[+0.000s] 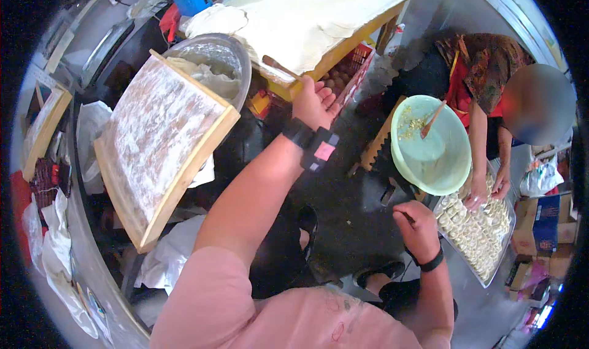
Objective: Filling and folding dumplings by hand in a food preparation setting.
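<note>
With my left arm stretched forward, my left hand (315, 98) grips a short wooden spatula (279, 66). Its flat end reaches over the near edge of a table spread with pale dough (294, 24). My right hand (416, 222) is curled into a loose fist, and I see nothing in it. Just beyond that fist is a pale green plastic basin (441, 165) with remains of a yellowish filling (411, 124) on its wall and a wooden spatula (432, 119) inside. Beside my right hand lies a tray of small dumplings (478, 243).
A co-worker's hands (478, 194) are over the dumplings at the right. At the left a floured wooden board (156, 151) leans over a large metal bowl (241, 54) of dough. A red crate (359, 70) sits under the table. Cardboard boxes (529, 224) stand at the far right.
</note>
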